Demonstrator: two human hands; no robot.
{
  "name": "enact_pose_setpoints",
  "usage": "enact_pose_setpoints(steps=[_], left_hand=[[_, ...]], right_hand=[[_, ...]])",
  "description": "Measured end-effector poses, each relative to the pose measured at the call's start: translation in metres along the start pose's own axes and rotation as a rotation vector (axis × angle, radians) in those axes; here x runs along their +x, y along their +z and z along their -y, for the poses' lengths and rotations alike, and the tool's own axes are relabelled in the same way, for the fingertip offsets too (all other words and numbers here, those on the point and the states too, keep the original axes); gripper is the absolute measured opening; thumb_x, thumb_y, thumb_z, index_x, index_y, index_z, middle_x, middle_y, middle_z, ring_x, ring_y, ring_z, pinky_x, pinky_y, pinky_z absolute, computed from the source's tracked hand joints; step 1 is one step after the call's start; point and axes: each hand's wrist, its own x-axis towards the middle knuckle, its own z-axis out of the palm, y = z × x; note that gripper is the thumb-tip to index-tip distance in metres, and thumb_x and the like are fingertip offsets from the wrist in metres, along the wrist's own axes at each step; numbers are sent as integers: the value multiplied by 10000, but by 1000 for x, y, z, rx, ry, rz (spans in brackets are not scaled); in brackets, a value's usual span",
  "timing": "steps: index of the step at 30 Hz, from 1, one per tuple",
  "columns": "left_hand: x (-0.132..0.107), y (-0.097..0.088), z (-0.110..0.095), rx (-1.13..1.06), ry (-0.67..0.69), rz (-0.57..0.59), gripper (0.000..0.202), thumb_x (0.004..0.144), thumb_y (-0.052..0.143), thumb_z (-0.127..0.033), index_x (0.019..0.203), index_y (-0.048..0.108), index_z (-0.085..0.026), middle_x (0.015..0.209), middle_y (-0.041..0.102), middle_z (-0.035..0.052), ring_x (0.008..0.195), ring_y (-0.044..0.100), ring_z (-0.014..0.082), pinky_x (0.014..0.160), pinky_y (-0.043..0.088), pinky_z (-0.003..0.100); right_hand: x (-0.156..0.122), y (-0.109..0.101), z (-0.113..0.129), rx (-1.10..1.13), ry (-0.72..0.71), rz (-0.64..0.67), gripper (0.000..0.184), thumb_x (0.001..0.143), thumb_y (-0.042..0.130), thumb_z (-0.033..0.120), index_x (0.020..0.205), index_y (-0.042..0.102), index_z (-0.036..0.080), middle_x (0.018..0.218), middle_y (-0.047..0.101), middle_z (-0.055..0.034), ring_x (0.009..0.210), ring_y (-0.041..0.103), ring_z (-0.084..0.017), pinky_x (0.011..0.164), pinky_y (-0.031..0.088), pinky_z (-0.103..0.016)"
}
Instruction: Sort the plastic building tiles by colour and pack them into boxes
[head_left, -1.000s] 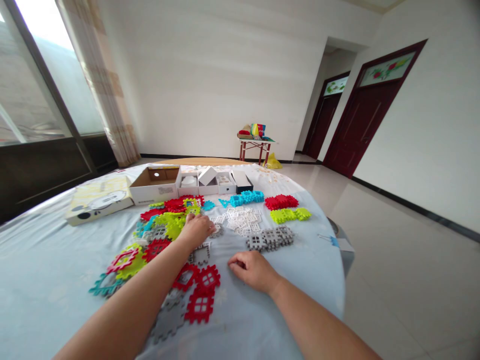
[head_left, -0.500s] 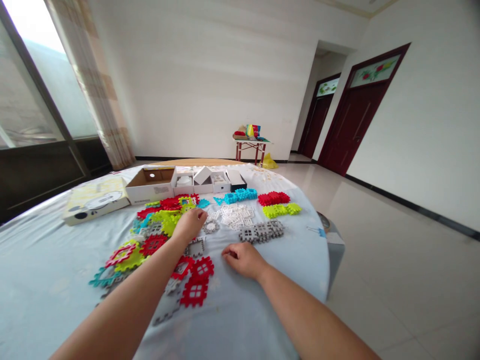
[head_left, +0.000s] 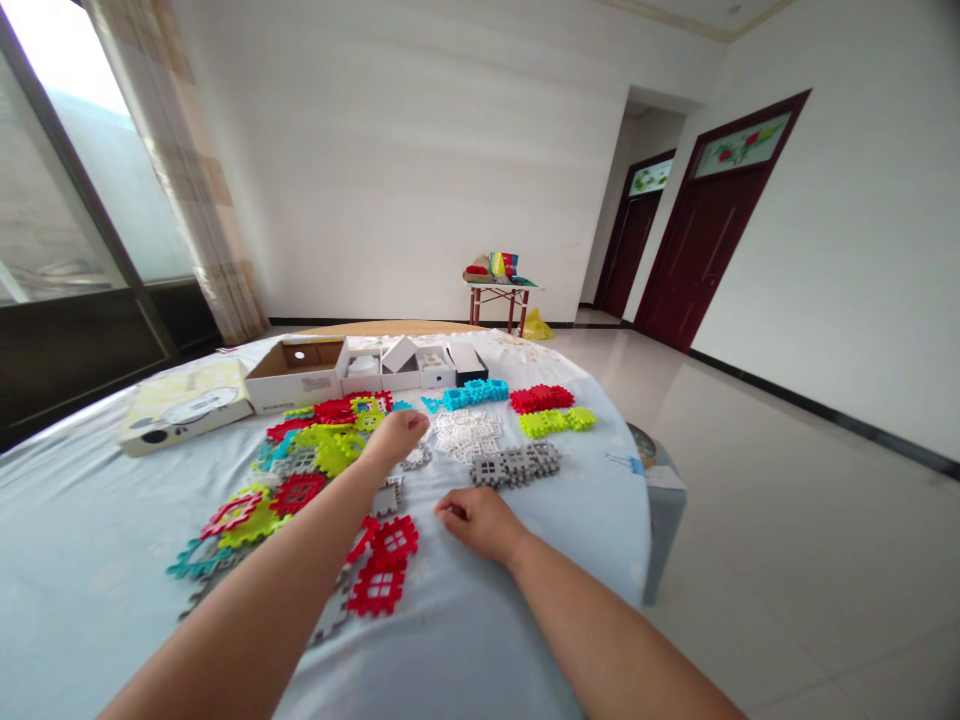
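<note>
Flat plastic interlocking tiles lie on a pale blue tablecloth (head_left: 487,640). My left hand (head_left: 395,436) reaches forward over the mixed pile, fingers curled, next to a grey round tile (head_left: 415,458) and the white tiles (head_left: 467,433); whether it grips one is hidden. My right hand (head_left: 474,518) rests on the cloth as a loose fist, just in front of the grey tile row (head_left: 517,464). Red tiles (head_left: 379,570) lie between my forearms. Sorted groups sit further back: blue (head_left: 472,393), red (head_left: 541,398), lime (head_left: 559,421).
An open cardboard box (head_left: 296,373), small white and black boxes (head_left: 420,365) and a flat yellow box (head_left: 184,404) stand at the table's back. The table's right edge drops to a tiled floor, with a grey bin (head_left: 660,500) beside it. A small red table (head_left: 499,295) stands by the far wall.
My left hand has moved forward and slightly right, past the grey round tile toward the white tiles. The right hand stays on the cloth. The view has shifted a little.
</note>
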Motion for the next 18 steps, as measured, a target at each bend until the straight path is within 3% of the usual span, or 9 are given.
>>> enact_pose_setpoints(steps=[7, 13, 18], left_hand=[[-18, -1, 19, 272, 9, 75, 216, 701, 515, -348, 705, 668, -195, 804, 675, 80, 843, 591, 243, 739, 392, 328], [-5, 6, 23, 361, -31, 140, 198, 666, 571, -382, 703, 665, -212, 841, 685, 83, 898, 587, 265, 825, 358, 383], [6, 9, 26, 339, -100, 158, 208, 601, 637, -378, 715, 651, -204, 799, 682, 69, 849, 598, 274, 794, 364, 382]], right_hand=[[1, -3, 1, -22, -21, 24, 249, 818, 476, 292, 923, 683, 201, 774, 691, -23, 694, 602, -135, 629, 401, -209], [1, -3, 2, -20, -16, 35, 254, 820, 468, 293, 925, 680, 202, 788, 692, -19, 710, 607, -133, 629, 404, -202], [1, -3, 1, -21, -22, 28, 253, 820, 467, 302, 912, 680, 201, 771, 689, -17, 687, 601, -129, 619, 399, -202]])
